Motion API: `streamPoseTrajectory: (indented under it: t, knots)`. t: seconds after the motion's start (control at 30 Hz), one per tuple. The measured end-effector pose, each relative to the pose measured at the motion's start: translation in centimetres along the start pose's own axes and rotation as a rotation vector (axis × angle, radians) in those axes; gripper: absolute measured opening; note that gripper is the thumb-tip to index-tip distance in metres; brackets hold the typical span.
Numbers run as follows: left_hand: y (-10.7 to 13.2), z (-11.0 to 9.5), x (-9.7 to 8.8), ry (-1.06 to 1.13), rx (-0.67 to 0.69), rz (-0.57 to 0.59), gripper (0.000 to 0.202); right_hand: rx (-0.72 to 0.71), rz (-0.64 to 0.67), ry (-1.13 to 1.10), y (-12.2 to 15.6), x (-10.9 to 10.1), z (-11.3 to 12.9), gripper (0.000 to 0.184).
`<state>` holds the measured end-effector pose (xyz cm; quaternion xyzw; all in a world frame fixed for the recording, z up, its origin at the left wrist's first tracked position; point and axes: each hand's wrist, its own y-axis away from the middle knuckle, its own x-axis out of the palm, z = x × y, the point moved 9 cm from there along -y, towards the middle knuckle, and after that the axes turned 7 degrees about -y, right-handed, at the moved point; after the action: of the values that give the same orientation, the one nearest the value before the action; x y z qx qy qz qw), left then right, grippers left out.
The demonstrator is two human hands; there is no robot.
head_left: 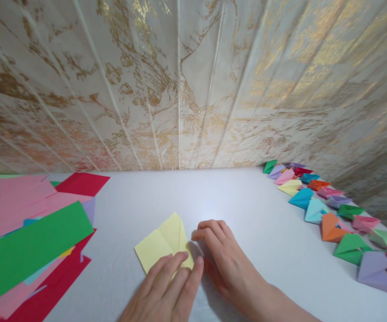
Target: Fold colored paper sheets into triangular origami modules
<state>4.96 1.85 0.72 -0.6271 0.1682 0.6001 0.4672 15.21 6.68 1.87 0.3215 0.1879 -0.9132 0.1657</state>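
Note:
A pale yellow sheet of folded paper point(158, 246) lies on the white table, with crease lines across it and a pointed top corner. My left hand point(166, 286) rests flat over its lower part, fingers stretched out and pressing on it. Just to the right of the paper is my right hand point(222, 257), its fingers curled and its thumb mostly hidden below. Whether those right fingers hold anything does not show. The paper's lower edge is covered by my left hand.
Coloured paper strips, among them a green strip point(39, 250) and a red sheet point(83, 184), are piled at the left. Rows of folded paper shapes, such as an orange one point(330, 227), line the right edge. A patterned curtain point(180, 89) hangs behind the white table point(180, 192).

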Motion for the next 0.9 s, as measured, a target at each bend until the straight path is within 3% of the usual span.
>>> streamPoseTrajectory:
  t: [0.13, 0.27, 0.4, 0.6, 0.77, 0.9]
  knots:
    - [-0.2, 1.9, -0.1, 0.17, -0.035, 0.1, 0.049, -0.074, 0.036, -0.082, 0.0, 0.4, 0.0, 0.027]
    - [-1.0, 3.1, -2.0, 0.317, 0.087, 0.171, 0.053, -0.137, -0.015, -0.053, 0.1, -0.4, 0.9, 0.028]
    - [-1.5, 4.2, -2.0, 0.192, 0.012, 0.192, 0.051, -0.191, -0.006, -0.04, 0.3, -0.4, 2.6, 0.028]
    - [-1.0, 3.1, -0.3, -0.02, -0.129, 0.093, 0.03, -0.155, 0.084, 0.0, 0.9, 2.0, 2.2, 0.018]
    - [-0.9, 2.9, -0.3, 0.005, -0.151, 0.138, 0.025, -0.181, 0.083, 0.079, 0.7, 2.4, 2.0, 0.009]
    - [-0.7, 4.1, -0.6, 0.134, -0.217, 0.231, 0.026, -0.239, 0.015, 0.042, 0.1, 1.7, 2.3, 0.017]
